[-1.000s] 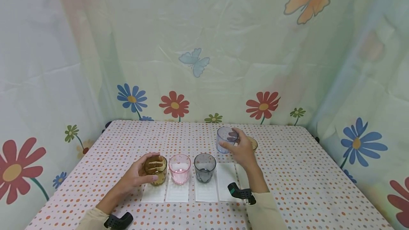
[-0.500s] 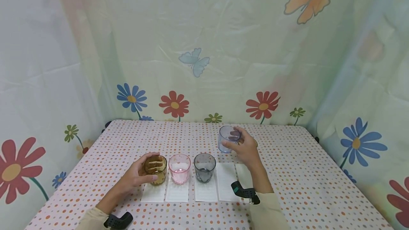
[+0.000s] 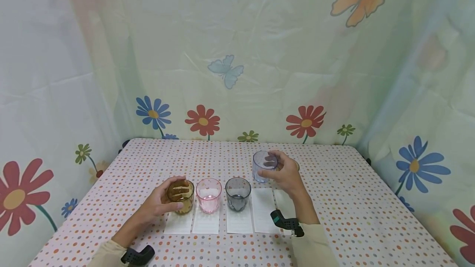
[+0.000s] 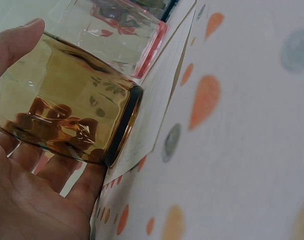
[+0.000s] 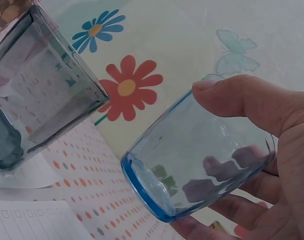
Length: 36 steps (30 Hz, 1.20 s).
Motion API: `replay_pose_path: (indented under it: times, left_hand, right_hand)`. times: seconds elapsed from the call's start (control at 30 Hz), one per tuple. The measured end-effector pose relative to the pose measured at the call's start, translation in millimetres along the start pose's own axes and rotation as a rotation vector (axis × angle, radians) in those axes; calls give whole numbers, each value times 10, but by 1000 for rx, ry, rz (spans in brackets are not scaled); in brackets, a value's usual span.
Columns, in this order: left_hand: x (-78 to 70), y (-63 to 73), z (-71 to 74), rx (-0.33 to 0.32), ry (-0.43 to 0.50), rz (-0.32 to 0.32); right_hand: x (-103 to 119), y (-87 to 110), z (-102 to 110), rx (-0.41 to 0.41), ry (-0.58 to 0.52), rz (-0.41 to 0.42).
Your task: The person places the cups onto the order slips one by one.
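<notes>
My left hand (image 3: 154, 201) grips an amber glass (image 3: 180, 197), which stands upright on the leftmost paper sheet. In the left wrist view, the thumb lies at the rim of the amber glass (image 4: 67, 100) and the fingers wrap its far side. Farther back, my right hand (image 3: 287, 174) holds a pale blue glass (image 3: 261, 172) between thumb and fingers, beyond the row of sheets. Whether the base of the blue glass (image 5: 191, 155) touches the table cannot be told. Between the hands stand a pink glass (image 3: 209, 197) and a grey glass (image 3: 238, 195), each on a sheet.
White paper sheets (image 3: 263, 213) lie in a row on the dotted tablecloth (image 3: 208, 250). Behind my right hand, another glass's yellowish rim (image 3: 298, 165) barely shows. A flowered curtain (image 3: 178, 81) surrounds the table's back and sides.
My right hand shifted the blue glass slightly right, then a little toward the body. The yellowish glass behind it became mostly hidden. The left hand stayed on the amber glass.
</notes>
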State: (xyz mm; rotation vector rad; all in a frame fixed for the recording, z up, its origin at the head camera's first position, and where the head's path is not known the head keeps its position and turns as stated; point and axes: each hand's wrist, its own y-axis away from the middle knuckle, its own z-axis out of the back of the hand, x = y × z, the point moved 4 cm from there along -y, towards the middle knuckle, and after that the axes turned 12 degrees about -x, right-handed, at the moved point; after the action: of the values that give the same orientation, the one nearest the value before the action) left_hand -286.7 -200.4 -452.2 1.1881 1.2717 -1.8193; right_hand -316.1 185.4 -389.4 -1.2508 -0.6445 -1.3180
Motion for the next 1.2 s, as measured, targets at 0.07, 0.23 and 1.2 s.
replay_pose_path:
  times: [0.07,0.23,1.2]
  left_hand:
    - [0,-1,0,2,4,-6]
    - [19,6,6,1,-3,0]
    - [-12,-8,-10,-9,-12,16]
  right_hand:
    - [-15,-1,11,0,6,-2]
    - [-51,1,25,25,-26,-6]
    - [-77,9,72,157,-138,76]
